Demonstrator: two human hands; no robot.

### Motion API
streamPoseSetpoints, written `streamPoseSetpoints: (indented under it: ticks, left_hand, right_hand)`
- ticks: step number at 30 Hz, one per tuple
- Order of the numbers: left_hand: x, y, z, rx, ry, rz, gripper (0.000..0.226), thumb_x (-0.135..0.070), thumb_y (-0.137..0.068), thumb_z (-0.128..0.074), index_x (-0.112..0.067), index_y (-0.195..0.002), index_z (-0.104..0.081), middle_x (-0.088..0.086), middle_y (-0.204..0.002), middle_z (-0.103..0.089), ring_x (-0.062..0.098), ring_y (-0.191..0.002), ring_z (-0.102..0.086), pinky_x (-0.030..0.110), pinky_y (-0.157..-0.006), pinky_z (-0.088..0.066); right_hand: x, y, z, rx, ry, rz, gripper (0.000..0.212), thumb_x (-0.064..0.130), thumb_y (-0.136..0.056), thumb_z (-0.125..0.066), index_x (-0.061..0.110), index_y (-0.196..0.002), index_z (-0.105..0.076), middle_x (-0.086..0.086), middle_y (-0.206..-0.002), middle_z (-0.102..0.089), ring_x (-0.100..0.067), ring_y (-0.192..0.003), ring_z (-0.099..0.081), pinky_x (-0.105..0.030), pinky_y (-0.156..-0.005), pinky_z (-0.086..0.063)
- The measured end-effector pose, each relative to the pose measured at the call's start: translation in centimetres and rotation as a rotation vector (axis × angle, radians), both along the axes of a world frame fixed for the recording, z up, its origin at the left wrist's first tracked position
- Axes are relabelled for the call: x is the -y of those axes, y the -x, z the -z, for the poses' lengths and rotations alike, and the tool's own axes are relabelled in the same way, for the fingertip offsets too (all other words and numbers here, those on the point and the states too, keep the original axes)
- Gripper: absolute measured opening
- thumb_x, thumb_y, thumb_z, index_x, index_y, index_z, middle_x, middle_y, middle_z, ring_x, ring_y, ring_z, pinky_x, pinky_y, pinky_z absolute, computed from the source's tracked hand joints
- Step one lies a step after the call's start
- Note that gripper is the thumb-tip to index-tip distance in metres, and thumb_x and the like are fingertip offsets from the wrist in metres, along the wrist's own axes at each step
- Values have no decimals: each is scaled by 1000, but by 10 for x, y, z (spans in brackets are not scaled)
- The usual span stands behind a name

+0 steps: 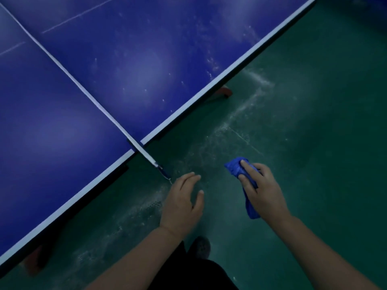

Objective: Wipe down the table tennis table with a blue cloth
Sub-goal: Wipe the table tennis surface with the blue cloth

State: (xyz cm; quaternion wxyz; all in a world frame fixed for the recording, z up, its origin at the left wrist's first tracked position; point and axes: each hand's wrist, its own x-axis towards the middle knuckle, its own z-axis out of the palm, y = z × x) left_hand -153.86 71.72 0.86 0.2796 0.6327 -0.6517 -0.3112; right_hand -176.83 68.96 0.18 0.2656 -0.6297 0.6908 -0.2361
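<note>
The blue table tennis table [136, 76] fills the upper left, its white-edged side running diagonally. White dusty marks speckle its surface near that edge. My right hand [262, 191] grips a bunched blue cloth [235, 167] in the air over the floor, well clear of the table. One end of the cloth hangs below my palm. My left hand [182, 203] hovers with relaxed fingers and holds nothing, just right of the net's outer end.
The net [69, 75] crosses the table diagonally, and its post and clamp [162, 170] stick out past the side edge near my left hand. Red table feet [225, 92] stand under the edge. The green floor [303, 122] is scuffed white. My shoe [201, 246] is below.
</note>
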Motion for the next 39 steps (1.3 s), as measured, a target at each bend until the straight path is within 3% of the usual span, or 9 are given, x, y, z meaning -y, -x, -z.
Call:
streamPoseSetpoints:
  ticks: [7, 13, 17, 20, 23, 30, 32, 35, 39]
  left_hand:
    - [80, 21, -7, -131, 62, -318, 37, -23, -89, -57, -14, -124, -64, -7, -132, -54, 4, -125, -45, 9, -109, -24]
    - [130, 22, 8, -197, -53, -597, 37, -26, -91, -54, -18, -127, -61, -14, -136, -43, 6, -132, -38, 29, -113, -30]
    - [153, 15, 10, -141, -97, -765, 39, -24, -89, -54, -13, -125, -63, -1, -139, -50, 18, -137, -38, 41, -118, -28]
    - [174, 9, 13, -115, -90, -909, 39, -19, -87, -57, -9, -124, -63, 6, -140, -51, 25, -138, -38, 35, -121, -17]
    - [195, 1, 22, -98, -111, -1021, 37, -9, -91, -62, -8, -128, -60, 7, -143, -46, 24, -139, -35, 44, -118, -27]
    - [237, -16, 47, 43, -222, -1359, 46, -5, -90, -65, -6, -135, -55, 9, -152, -38, 26, -142, -32, 41, -116, -27]
    - [241, -10, 56, 93, -246, -1449, 47, -3, -88, -67, -4, -134, -57, 12, -149, -42, 30, -139, -37, 42, -114, -29]
    - [241, 6, 67, 192, -240, -1507, 42, -12, -90, -60, -4, -131, -59, 14, -143, -48, 33, -133, -43, 45, -111, -33]
    - [231, 20, 76, 220, -305, -1587, 56, -33, -89, -40, -3, -133, -57, 18, -142, -49, 36, -131, -44, 46, -110, -33]
  right_hand:
    - [140, -17, -18, -29, 53, -245, 40, 21, -95, -64, 22, -135, -61, 0, -121, -54, -10, -101, -53, -29, -84, -42]
    - [245, -33, -30, -87, 65, -434, 42, 24, -95, -64, 28, -136, -60, 7, -116, -50, -3, -99, -49, -26, -82, -39]
    - [307, -60, -31, -105, 48, -551, 41, 26, -96, -62, 28, -137, -58, 6, -118, -50, -3, -98, -47, -28, -81, -38]
    - [354, -103, -27, -102, 77, -733, 41, 28, -98, -59, 25, -139, -57, 7, -119, -47, -7, -99, -49, -28, -82, -39]
    - [408, -153, -13, -107, 119, -927, 43, 30, -100, -55, 21, -142, -54, -2, -126, -50, -10, -101, -49, -31, -80, -42]
    - [560, -317, 52, -123, 410, -1251, 40, 19, -100, -58, 6, -138, -57, -24, -119, -55, -35, -99, -53, -36, -75, -40]
    - [593, -358, 78, -193, 410, -1282, 42, 22, -102, -54, 5, -139, -55, -26, -128, -54, -37, -109, -53, -41, -87, -42]
    - [596, -402, 107, -397, 361, -1212, 49, 35, -106, -35, 13, -150, -42, -18, -156, -34, -40, -142, -29, -47, -117, -21]
    - [500, -403, 110, -365, 528, -1521, 49, 31, -101, -34, 10, -142, -50, -18, -150, -44, -44, -137, -37, -53, -111, -29]
